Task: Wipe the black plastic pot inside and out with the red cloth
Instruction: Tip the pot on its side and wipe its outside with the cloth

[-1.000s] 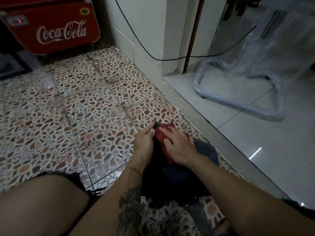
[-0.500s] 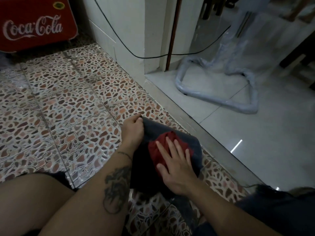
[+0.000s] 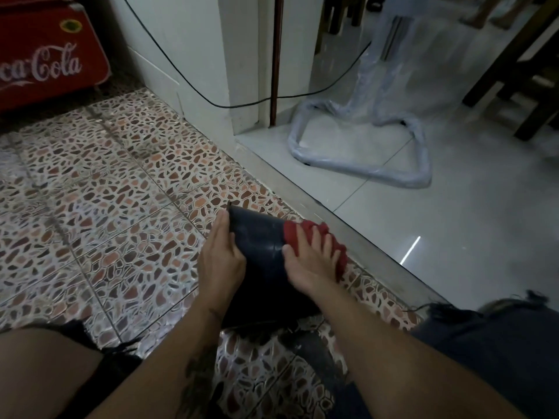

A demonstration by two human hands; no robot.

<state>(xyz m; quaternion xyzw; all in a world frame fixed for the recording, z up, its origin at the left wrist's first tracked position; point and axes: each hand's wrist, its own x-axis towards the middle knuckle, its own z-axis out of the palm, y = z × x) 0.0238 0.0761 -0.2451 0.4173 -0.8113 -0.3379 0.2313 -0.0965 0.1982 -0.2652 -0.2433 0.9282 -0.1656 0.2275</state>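
The black plastic pot [image 3: 260, 243] lies tilted on its side on the pebble-patterned floor between my knees, its far end pointing away from me. My left hand [image 3: 219, 258] grips its left side, fingers flat along the wall. My right hand [image 3: 311, 264] presses the red cloth [image 3: 305, 235] against the pot's upper right outer wall, fingers spread over the cloth. Part of the cloth hangs off the right side. The pot's opening is hidden from me.
A metal threshold strip [image 3: 348, 234] runs diagonally just right of the pot, with glossy white tiles beyond. A plastic-wrapped tubular frame [image 3: 393, 173] lies there. A red Coca-Cola cooler [image 3: 45, 55] stands far left. A black cable [image 3: 196, 89] hangs along the wall. Another dark object [image 3: 314, 355] lies near my right leg.
My right hand has slid the red cloth from the middle of the pot's wall toward its far right edge. The left hand keeps its hold on the left side.
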